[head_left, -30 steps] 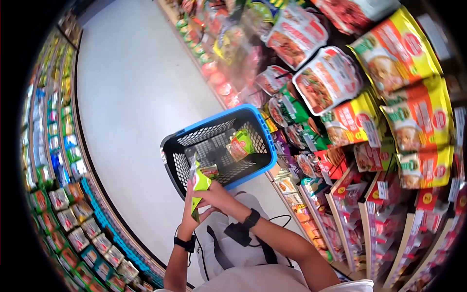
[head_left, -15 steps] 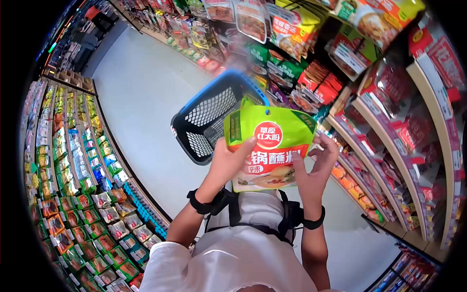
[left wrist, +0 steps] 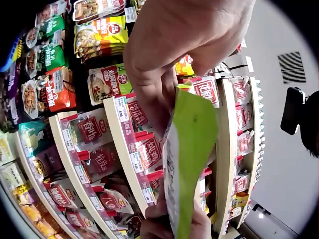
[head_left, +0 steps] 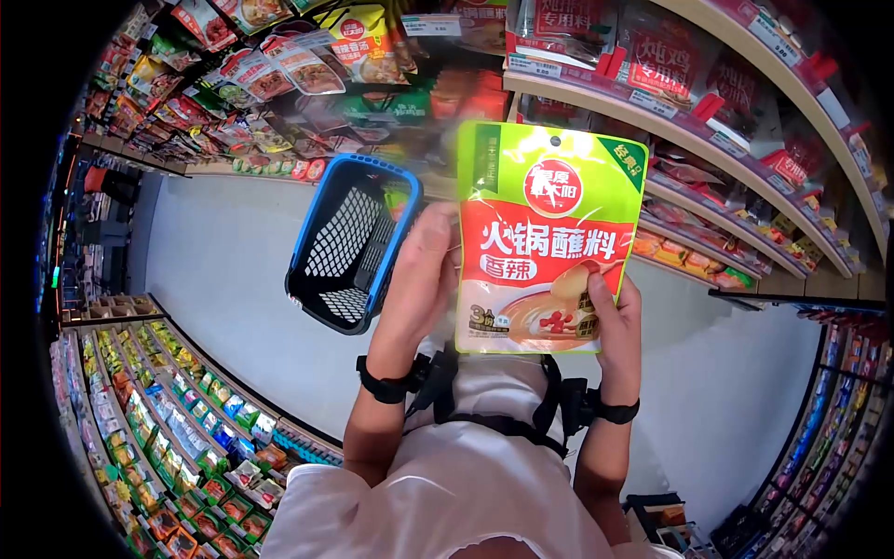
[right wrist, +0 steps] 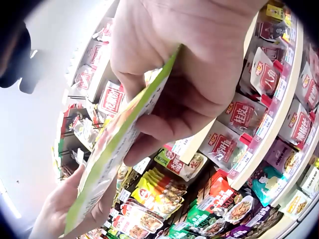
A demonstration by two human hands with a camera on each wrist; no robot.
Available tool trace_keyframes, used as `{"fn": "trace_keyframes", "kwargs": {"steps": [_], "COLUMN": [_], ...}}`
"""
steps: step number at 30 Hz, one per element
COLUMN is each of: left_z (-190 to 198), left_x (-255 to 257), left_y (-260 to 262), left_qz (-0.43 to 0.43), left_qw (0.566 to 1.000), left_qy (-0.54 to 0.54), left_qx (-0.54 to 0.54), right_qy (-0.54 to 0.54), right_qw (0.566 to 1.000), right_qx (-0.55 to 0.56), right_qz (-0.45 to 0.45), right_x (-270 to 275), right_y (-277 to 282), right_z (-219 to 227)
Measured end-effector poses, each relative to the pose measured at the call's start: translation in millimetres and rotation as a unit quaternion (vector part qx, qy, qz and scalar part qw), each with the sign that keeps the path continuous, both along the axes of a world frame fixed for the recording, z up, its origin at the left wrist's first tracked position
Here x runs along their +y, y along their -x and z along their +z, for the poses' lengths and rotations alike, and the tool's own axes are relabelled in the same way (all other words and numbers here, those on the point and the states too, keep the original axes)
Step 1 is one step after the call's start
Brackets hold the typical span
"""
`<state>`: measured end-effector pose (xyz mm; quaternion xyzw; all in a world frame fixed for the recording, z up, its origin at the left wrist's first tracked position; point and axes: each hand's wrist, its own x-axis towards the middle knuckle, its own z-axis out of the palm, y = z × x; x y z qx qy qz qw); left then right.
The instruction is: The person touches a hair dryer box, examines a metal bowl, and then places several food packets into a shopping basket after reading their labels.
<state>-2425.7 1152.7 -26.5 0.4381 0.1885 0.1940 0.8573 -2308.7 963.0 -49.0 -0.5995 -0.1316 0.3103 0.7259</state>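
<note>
In the head view a green and red pouch of hot pot dipping sauce (head_left: 549, 238) is upright before my chest, its printed front towards me. My right hand (head_left: 616, 321) grips its lower right corner, thumb on the front and fingers behind. Beside the pouch's left edge is my left hand (head_left: 421, 279), its thumb raised off the front. In the left wrist view its fingers (left wrist: 157, 102) reach down behind the pouch (left wrist: 192, 149). The right wrist view shows the pouch edge-on (right wrist: 117, 149), between my right thumb and fingers.
A blue-rimmed black basket (head_left: 349, 247) stands to the left on the pale floor (head_left: 223, 233), with a green packet (head_left: 399, 200) inside. Shelves of seasoning packets (head_left: 656, 56) curve along the front and right. Another packed shelf (head_left: 177, 419) runs along the left.
The pouch has come up from over the basket and turned its front to me. My left thumb has moved off its front. The view has swung right, and the basket now appears further left.
</note>
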Motion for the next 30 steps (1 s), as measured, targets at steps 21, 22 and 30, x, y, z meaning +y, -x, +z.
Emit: {"fn": "trace_keyframes", "kwargs": {"steps": [21, 22, 30], "left_z": [-12, -11, 21], "left_x": [190, 199, 237], "left_y": [23, 25, 41], "left_qz": [-0.145, -0.227, -0.294], "left_qw": [0.927, 0.858, 0.744], "left_qy": [0.273, 0.335, 0.485], "left_qx": [-0.212, -0.317, -0.354], "right_qy": [-0.082, -0.078, -0.044], "right_qw": [0.980, 0.976, 0.996], "right_qx": [-0.032, -0.052, -0.071], "right_qz": [0.176, 0.196, -0.009], "right_x": [205, 216, 271], "right_y": [84, 88, 110], "right_z": [75, 78, 71]}}
